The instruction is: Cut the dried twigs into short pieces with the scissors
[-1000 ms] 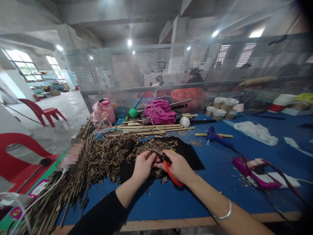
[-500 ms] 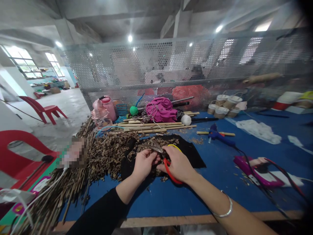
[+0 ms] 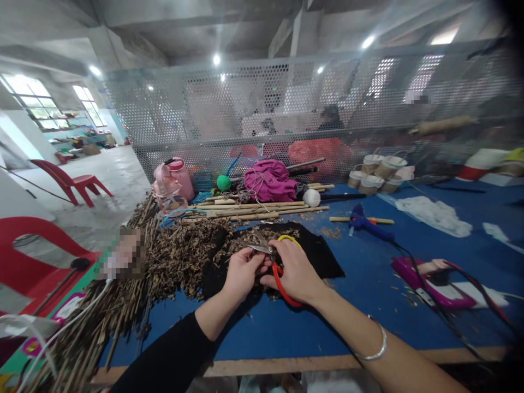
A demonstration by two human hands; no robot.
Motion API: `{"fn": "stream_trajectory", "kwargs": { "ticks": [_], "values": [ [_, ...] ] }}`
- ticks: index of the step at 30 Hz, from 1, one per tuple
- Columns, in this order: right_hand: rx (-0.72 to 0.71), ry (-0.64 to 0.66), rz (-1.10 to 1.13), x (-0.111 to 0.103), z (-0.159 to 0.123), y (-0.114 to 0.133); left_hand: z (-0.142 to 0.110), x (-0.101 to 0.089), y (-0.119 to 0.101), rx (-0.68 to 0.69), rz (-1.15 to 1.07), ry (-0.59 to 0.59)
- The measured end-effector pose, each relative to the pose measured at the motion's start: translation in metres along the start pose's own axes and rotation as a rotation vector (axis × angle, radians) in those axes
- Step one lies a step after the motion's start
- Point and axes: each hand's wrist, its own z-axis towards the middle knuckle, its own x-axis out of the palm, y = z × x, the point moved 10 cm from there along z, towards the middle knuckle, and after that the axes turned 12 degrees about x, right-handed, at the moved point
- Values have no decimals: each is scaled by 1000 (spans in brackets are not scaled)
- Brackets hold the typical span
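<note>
My right hand (image 3: 298, 268) grips a pair of scissors (image 3: 279, 278) with one red and one yellow handle loop. Their metal blades stand apart and point up and left, just above my left hand (image 3: 242, 273). The fingers of my left hand are pinched together close to the blades; whatever lies between them is too small or hidden to name. Under both hands is a black cloth (image 3: 323, 254) strewn with dry, crumpled brown plant bits. A heap of dried brown leaves and stems (image 3: 182, 254) adjoins the cloth on the left.
Cut bamboo sticks (image 3: 254, 209) lie behind the cloth. To the right are a blue glue gun (image 3: 370, 226) with a cord and a magenta device (image 3: 438, 286). A pink bottle (image 3: 182, 177), purple cloth (image 3: 270, 183) and lidded cups (image 3: 372, 183) stand before a perforated metal screen (image 3: 204, 114).
The scissor blades have spread wider apart. My hands stay in nearly the same place, the left still pinched beside the blades. The view has shifted slightly.
</note>
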Motion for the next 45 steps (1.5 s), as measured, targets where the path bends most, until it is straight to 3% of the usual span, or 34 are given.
{"fn": "stream_trajectory", "kwargs": {
  "ticks": [14, 25, 32, 45],
  "values": [
    [8, 12, 44, 1, 0, -1, 1, -1, -7, 76, 63, -1],
    [80, 155, 166, 9, -1, -7, 6, -10, -11, 100, 117, -18],
    [25, 55, 6, 1, 2, -3, 6, -13, -10, 97, 164, -64],
    [88, 161, 141, 8, 1, -12, 10, -16, -10, 130, 268, -40]
  ]
}}
